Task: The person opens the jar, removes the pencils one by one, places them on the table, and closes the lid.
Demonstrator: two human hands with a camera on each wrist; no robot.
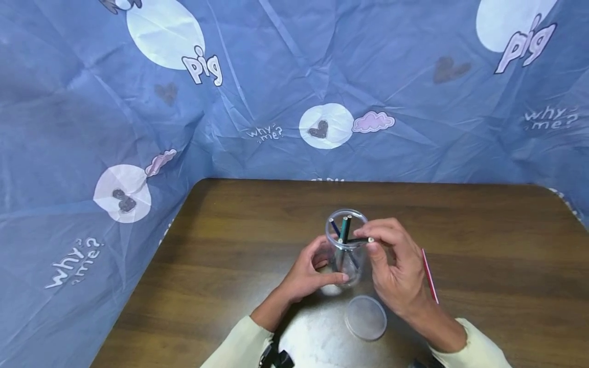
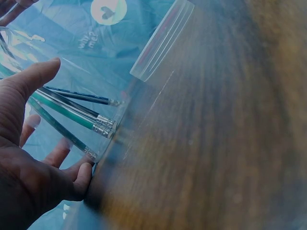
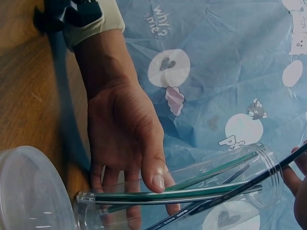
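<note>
My left hand (image 1: 308, 271) grips a clear plastic jar (image 1: 327, 228) around its side, thumb in front. Several pencils stand in it, among them a green pencil (image 1: 343, 229) and dark ones; the left wrist view shows their metal-banded ends (image 2: 101, 129) at the jar's bottom. At the jar's mouth my right hand (image 1: 399, 266) pinches the upper end of a dark pencil (image 1: 360, 239) between thumb and fingers. That pencil leans over the rim, its lower part inside the jar. In the right wrist view only part of the right hand (image 3: 300, 191) shows, at the edge.
A round translucent lid (image 1: 366, 318) lies on the wooden table (image 1: 230, 230) in front of the jar. Right of my right hand lies a thin red-and-white stick (image 1: 430, 276), partly hidden. A blue printed cloth (image 1: 276, 92) hangs behind the table and along its left side.
</note>
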